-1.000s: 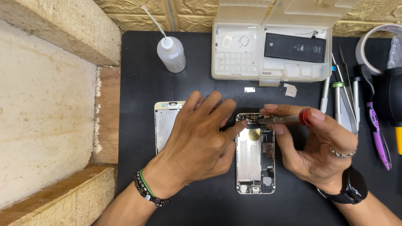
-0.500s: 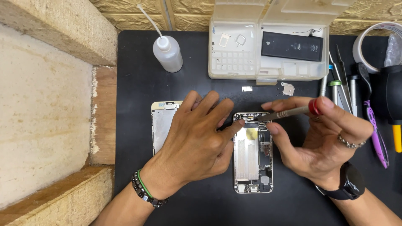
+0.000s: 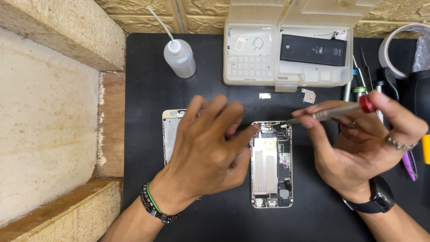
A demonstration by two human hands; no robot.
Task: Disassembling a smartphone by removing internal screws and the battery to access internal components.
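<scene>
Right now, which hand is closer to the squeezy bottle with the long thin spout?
Left. The left hand lies below the squeeze bottle, a little to its right, fingers beside the opened phone. The right hand, gripping a screwdriver, is much farther right.

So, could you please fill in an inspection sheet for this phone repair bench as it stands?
Surface: black mat on a wooden bench.
Job's things: opened phone body, internals exposed; screwdriver tip at its top edge.
Clutter: squeeze bottle, parts tray holding a black battery, detached screen, loose tools, tape roll.
Grips: left hand steadies the phone's top; right hand holds the screwdriver.
Cables: nothing seen.
Surroundings: stone-pattern wall.
</scene>
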